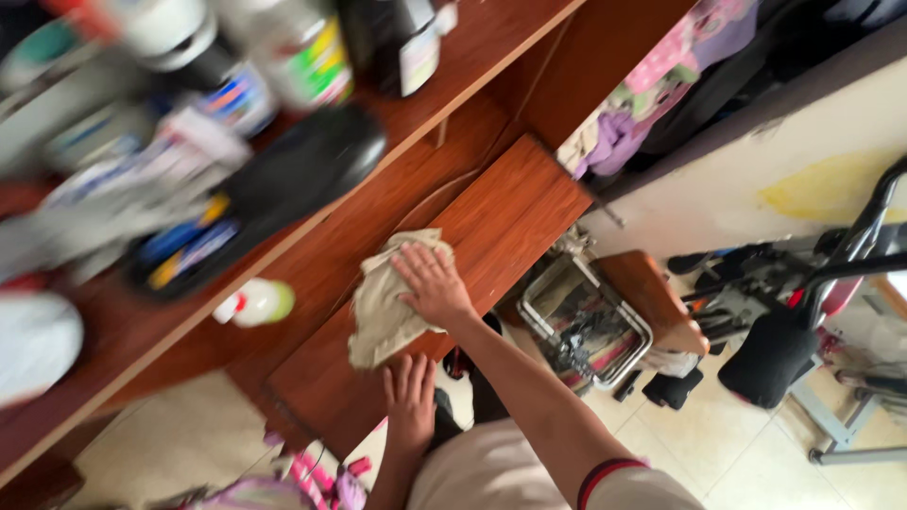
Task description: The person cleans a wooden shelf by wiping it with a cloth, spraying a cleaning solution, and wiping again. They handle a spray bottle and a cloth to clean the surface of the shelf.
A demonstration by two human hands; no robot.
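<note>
1. Pressing the beige rag (383, 307) flat on the pull-out desk (501, 222) shelf, the right hand (433, 283) has its grip spread.
2. Left hand (409, 401) rests spread at the shelf's front edge.
3. Risk, I'd judge: a wide sweep could knock the one white-green bottle (257, 303) off the desk's edge.
4. Counted: one rag, two hands.
</note>
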